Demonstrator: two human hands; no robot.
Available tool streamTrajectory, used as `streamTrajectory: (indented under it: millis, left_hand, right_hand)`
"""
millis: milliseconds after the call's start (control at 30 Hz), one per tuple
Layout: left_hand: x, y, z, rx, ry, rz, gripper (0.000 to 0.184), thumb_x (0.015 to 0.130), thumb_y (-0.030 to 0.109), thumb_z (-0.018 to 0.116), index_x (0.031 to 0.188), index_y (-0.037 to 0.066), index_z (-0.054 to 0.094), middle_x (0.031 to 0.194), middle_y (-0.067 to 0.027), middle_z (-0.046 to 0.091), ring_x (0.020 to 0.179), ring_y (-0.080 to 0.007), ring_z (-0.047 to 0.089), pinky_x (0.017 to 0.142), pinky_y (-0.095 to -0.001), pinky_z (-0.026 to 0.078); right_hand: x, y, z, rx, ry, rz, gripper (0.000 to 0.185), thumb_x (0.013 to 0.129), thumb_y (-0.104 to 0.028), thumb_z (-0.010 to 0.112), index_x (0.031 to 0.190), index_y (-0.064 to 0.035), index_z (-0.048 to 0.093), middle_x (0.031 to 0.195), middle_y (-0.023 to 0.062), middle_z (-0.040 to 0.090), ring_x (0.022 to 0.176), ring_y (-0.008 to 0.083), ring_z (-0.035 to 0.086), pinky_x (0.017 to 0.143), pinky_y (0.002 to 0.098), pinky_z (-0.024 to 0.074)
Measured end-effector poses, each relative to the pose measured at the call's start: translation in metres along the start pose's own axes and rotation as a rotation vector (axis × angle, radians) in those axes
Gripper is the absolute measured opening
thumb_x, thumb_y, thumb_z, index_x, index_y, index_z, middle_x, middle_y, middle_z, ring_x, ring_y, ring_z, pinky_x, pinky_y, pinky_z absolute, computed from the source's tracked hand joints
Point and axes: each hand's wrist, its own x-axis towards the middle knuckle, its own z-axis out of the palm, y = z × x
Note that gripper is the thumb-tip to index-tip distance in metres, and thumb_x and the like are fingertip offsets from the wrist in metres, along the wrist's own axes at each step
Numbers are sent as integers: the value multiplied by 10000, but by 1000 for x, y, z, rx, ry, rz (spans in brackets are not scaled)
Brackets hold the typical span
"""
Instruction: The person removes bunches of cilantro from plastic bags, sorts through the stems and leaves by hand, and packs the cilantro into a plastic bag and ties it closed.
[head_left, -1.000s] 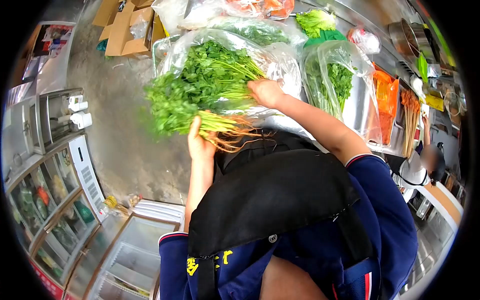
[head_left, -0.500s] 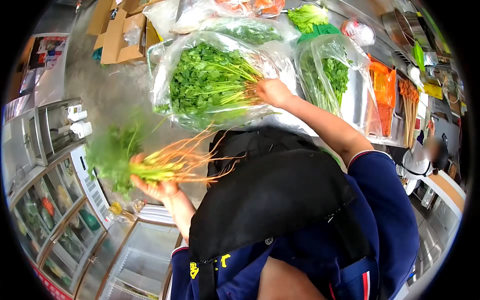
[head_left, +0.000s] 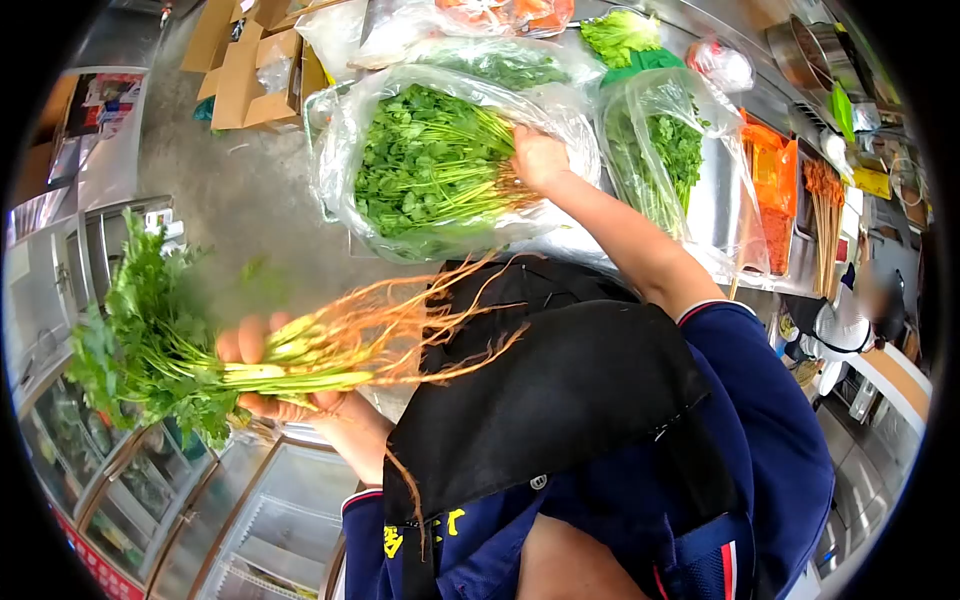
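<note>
My left hand (head_left: pixel 318 408) is closed round a bunch of coriander (head_left: pixel 160 345), held out to the left above the floor. Its leaves point left, and its long orange-brown roots trail right across the front of my black apron. A large heap of coriander (head_left: pixel 425 165) lies in an open clear plastic bag (head_left: pixel 335 205), leaves to the left and roots to the right. At the root end of that heap my right hand (head_left: pixel 541 160) has its fingers curled into the stems; the fingertips are partly hidden among them.
Another clear bag of greens (head_left: pixel 672 160) stands to the right, near skewers (head_left: pixel 820 220) and an orange bag (head_left: pixel 770 195). Lettuce (head_left: pixel 620 38) lies at the back. A cardboard box (head_left: pixel 255 85) sits far left, glass-door fridges (head_left: pixel 150 480) lower left. A person (head_left: pixel 845 325) is at far right.
My left hand has moved left and slightly down with the coriander bunch, which now shows more fully. My right hand has shifted up along the root end of the heap.
</note>
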Motion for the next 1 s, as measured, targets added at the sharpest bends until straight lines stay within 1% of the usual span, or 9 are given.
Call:
streamTrajectory:
  millis: [67,167,300,467,633,767,800,900,1000]
  left_hand:
    - [9,-10,10,59,-69,-27,411,668,152,731,957,142,439,862,16,482,809,-170,442,791,-378,377]
    - [21,-38,19,180,-110,-21,704,687,145,700,1286,150,330,933,-61,571,811,-233,556,725,-404,479]
    - [20,-88,2,396,150,-166,706,718,136,652,1317,150,280,1001,-113,583,858,-208,576,706,-367,500]
    - [14,-158,-24,475,580,-269,354,733,182,667,1036,49,541,986,-65,588,761,-131,568,535,-183,409]
    - [10,-203,-71,310,795,-567,234,797,219,607,958,67,530,887,-37,578,735,-110,527,516,-218,368]
    - [11,-233,-112,106,799,-622,322,801,225,613,1000,-5,508,944,-80,562,780,-179,558,559,-290,427]
    - [11,-239,-123,147,884,-601,353,783,228,640,1005,-12,506,935,-93,561,766,-181,569,531,-275,429]
    - [21,-231,-113,241,750,-664,355,760,199,668,994,-14,507,938,-97,543,721,-179,564,475,-242,403]
    - [15,-209,-103,313,772,-716,352,752,213,675,971,-9,510,888,-93,543,653,-134,518,442,-203,362]
  right_hand:
    - [0,5,-8,24,-39,-2,233,717,-152,508,903,-12,522,872,179,596,827,301,595,710,409,472]
    - [5,5,-34,133,-65,-22,269,709,-137,482,946,-25,539,910,178,596,846,308,588,730,415,465]
    - [22,26,-8,288,-97,-60,334,721,-181,489,1024,-49,538,976,180,584,872,334,572,773,419,452]
    - [7,17,14,79,-176,-45,343,728,-259,558,983,-29,566,967,178,581,897,315,574,763,400,465]
    - [-1,11,-38,90,-78,-57,291,749,-256,525,891,-5,558,949,189,579,864,321,575,739,416,463]
    - [25,43,-56,398,-292,-56,312,785,-235,447,975,8,489,916,207,582,873,346,556,747,448,444]
    - [23,45,-61,421,-242,-93,308,803,-211,444,1015,7,491,902,193,598,812,303,596,696,428,468]
    - [6,33,-120,669,-420,15,355,848,-175,439,1161,-7,443,912,116,603,673,158,611,532,293,478]
    - [-8,32,-155,765,-382,5,377,864,-191,457,1187,2,433,931,92,596,749,126,606,488,218,475]
